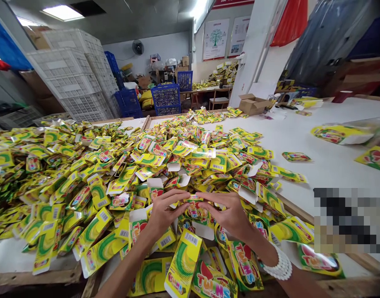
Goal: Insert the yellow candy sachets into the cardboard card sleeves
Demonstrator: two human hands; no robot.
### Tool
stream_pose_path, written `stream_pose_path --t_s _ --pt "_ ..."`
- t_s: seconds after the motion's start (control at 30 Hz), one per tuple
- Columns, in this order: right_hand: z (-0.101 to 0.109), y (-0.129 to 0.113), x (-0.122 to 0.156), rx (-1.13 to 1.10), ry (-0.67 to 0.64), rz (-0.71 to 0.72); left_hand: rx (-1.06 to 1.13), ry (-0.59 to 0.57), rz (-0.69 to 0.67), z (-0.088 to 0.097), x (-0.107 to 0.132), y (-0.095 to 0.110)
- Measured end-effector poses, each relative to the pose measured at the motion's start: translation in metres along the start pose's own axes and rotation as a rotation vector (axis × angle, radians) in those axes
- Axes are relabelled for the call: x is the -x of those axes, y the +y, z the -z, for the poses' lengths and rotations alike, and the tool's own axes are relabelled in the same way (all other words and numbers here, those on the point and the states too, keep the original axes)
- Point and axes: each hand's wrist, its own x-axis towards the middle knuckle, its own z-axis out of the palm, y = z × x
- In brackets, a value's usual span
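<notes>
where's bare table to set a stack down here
Widest bare patch: the white tabletop right of the carton pile, between the cardboard box behind and the lone packet in front. A thin strip shows at the near left corner. Crowded around the left hand and right hand, both pinching a small carton.

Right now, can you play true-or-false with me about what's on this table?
1. The left hand and right hand both pinch one small carton. True.
2. The white bead bracelet sits on the left wrist. False: it is on the right wrist.
3. The carton pile on the table is mostly blue. False: it is yellow and green.
4. Blue crates stand at the back. True.
</notes>
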Motion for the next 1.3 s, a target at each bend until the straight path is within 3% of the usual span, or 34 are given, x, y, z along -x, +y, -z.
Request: stream_pose_path --t_s 0.2,0.4,0.53,0.63,0.7,0.77,0.8,0.87,0.97,1.07,1.17,1.3 --pt "0.001 -0.001 -0.001 0.043 -0.04 -0.01 0.017 -0.061 0.12 -0.002 0.003 0.001" --pt "0.009 0.006 -0.01 -0.086 0.138 -0.135 0.152 -0.046 0.266 -0.004 0.005 -0.001" --pt "0.057 0.0 -0.021 -0.327 0.473 -0.236 0.232 0.109 0.279 0.001 -0.006 -0.001" --pt "0.111 -0.019 -0.019 -0.511 0.807 -0.105 0.107 0.2 0.302 0.012 -0.02 -0.001" --pt "0.141 -0.029 -0.015 -0.587 0.936 -0.031 -0.045 0.147 0.286 0.021 -0.029 -0.003" --pt "0.158 -0.033 -0.012 -0.655 0.952 -0.063 -0.219 -0.038 0.231 0.025 -0.035 -0.007" --pt "0.16 -0.032 -0.012 -0.681 0.937 -0.093 -0.289 -0.121 0.22 0.026 -0.037 -0.01" --pt "0.152 -0.028 -0.017 -0.669 0.78 -0.155 -0.38 -0.231 0.22 0.025 -0.04 -0.017" --pt "0.119 -0.018 -0.033 -0.561 0.198 -0.289 -0.378 -0.322 0.235 0.022 -0.047 -0.023" --pt "0.076 -0.009 -0.05 -0.321 -0.215 -0.382 -0.285 -0.415 0.242 0.024 -0.056 -0.024" --pt "0.035 0.0 -0.057 -0.079 -0.293 -0.324 -0.172 -0.352 0.276 0.025 -0.061 -0.025" --pt "0.001 0.007 -0.048 -0.071 -0.26 -0.243 -0.079 -0.155 0.301 0.022 -0.059 -0.03"
